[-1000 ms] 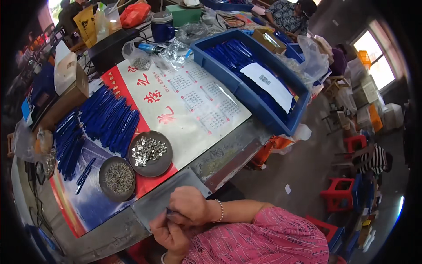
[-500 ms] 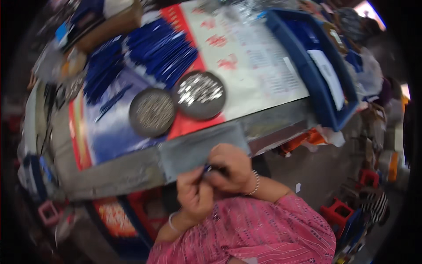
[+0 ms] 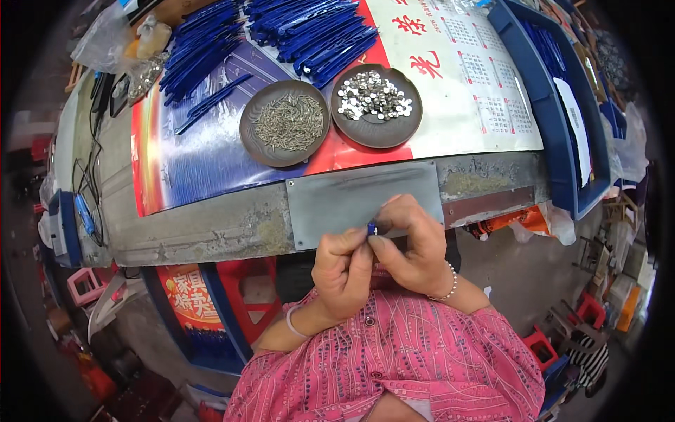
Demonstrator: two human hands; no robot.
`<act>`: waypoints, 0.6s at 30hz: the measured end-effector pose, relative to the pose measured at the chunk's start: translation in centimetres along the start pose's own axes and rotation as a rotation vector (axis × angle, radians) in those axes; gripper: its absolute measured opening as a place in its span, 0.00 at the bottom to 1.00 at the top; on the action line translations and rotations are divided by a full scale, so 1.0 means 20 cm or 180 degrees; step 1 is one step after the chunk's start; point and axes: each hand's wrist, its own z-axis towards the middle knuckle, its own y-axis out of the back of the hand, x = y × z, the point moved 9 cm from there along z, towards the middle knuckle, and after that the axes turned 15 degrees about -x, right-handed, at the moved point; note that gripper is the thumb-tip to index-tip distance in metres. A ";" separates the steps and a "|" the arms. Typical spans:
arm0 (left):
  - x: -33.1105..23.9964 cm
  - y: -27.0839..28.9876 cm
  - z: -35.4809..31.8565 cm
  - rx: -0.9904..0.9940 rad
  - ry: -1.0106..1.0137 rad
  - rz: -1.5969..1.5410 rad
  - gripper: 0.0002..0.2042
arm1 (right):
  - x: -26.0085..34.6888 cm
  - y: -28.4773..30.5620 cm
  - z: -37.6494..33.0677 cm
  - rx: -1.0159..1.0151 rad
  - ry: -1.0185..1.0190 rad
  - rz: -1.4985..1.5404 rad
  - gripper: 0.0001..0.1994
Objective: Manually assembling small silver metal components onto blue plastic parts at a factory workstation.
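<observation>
In front of my chest, both hands meet over the table's near edge. My left hand (image 3: 341, 271) pinches a small blue piece (image 3: 372, 229) between thumb and forefinger. My right hand (image 3: 416, 245) is closed on the same piece from the other side, its thumb at the piece. Only a bit of blue with a whitish spot shows between the fingertips; the rest is hidden. Beyond the hands lie a dark round dish (image 3: 256, 150) of small metal pins or screws and another dark dish (image 3: 376, 137) of shiny round metal discs.
Blue strips (image 3: 316, 32) lie in piles on a printed poster (image 3: 478, 133). A grey plate (image 3: 330, 204) sits along the table's near edge. At right stands a blue bin (image 3: 541, 105) with blue pieces inside. Below the table are a blue crate (image 3: 228, 302) and a red stool (image 3: 256, 320).
The view has shifted, so the dishes and table sit higher in the picture and the hands farther right. Both hands still hold the small blue piece together.
</observation>
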 end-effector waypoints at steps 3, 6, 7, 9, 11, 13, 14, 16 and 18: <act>0.01 0.02 -0.02 0.0065 -0.0162 0.0286 0.09 | 0.04 0.00 -0.02 -0.0084 0.0192 -0.0243 0.06; 0.02 0.01 -0.02 0.0075 -0.0169 0.0315 0.09 | 0.09 0.00 -0.03 -0.0116 0.0333 -0.0917 0.06; 0.02 0.00 -0.01 0.0062 -0.0130 0.0227 0.09 | 0.01 -0.01 -0.05 -0.0035 -0.0360 -0.0654 0.06; 0.05 0.00 -0.01 0.0105 -0.0077 -0.0034 0.09 | -0.06 0.00 -0.05 0.0055 -0.1042 -0.0373 0.05; 0.05 -0.01 -0.01 0.0166 -0.0001 -0.0308 0.10 | -0.12 0.00 -0.07 0.0156 -0.2058 0.0593 0.04; -0.01 -0.01 0.00 0.0031 -0.0303 0.0146 0.10 | -0.11 -0.01 -0.05 -0.0004 -0.1121 0.0236 0.04; -0.01 0.00 0.00 0.0066 -0.0414 0.0323 0.10 | -0.05 0.00 -0.02 -0.0130 -0.0350 -0.0051 0.04; -0.02 0.00 0.00 0.0081 -0.0393 0.0316 0.10 | 0.06 0.00 -0.03 -0.0255 0.0530 -0.0548 0.06; -0.02 0.00 0.00 0.0102 -0.0379 0.0310 0.10 | 0.06 -0.02 -0.05 -0.0238 0.0501 -0.0763 0.06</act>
